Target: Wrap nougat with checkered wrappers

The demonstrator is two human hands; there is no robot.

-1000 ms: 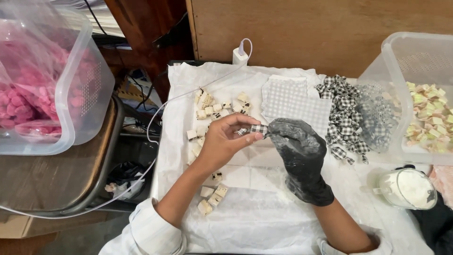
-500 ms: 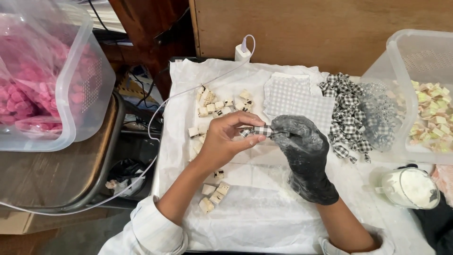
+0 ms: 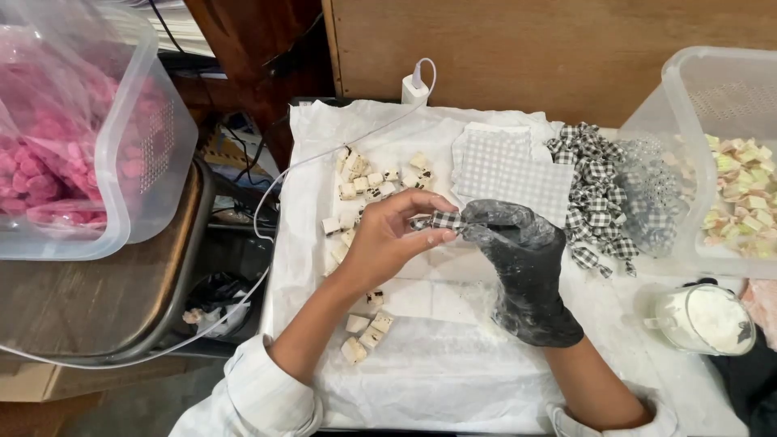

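My bare left hand (image 3: 388,239) and my right hand (image 3: 522,271), which wears a black dusty glove, both pinch one small sweet wrapped in black-and-white checked wrapper (image 3: 443,219) above the white-covered table (image 3: 453,372). Several unwrapped white cubes (image 3: 368,182) lie beyond my left hand, and a few more cubes (image 3: 364,328) sit under my left forearm. A stack of checked wrapper sheets (image 3: 510,166) lies behind my right hand. A heap of wrapped checked sweets (image 3: 595,190) is to the right of the stack.
A clear tub (image 3: 712,97) with pale yellow and pink sweets stands at the right. Another clear tub with a bag of pink sweets (image 3: 57,154) sits at the left on a metal tray (image 3: 97,307). A white cup of powder (image 3: 704,320) is near right. A charger cable (image 3: 324,154) crosses the table.
Both hands stay together on the wrapped sweet and have shifted only slightly. The view has moved a little.
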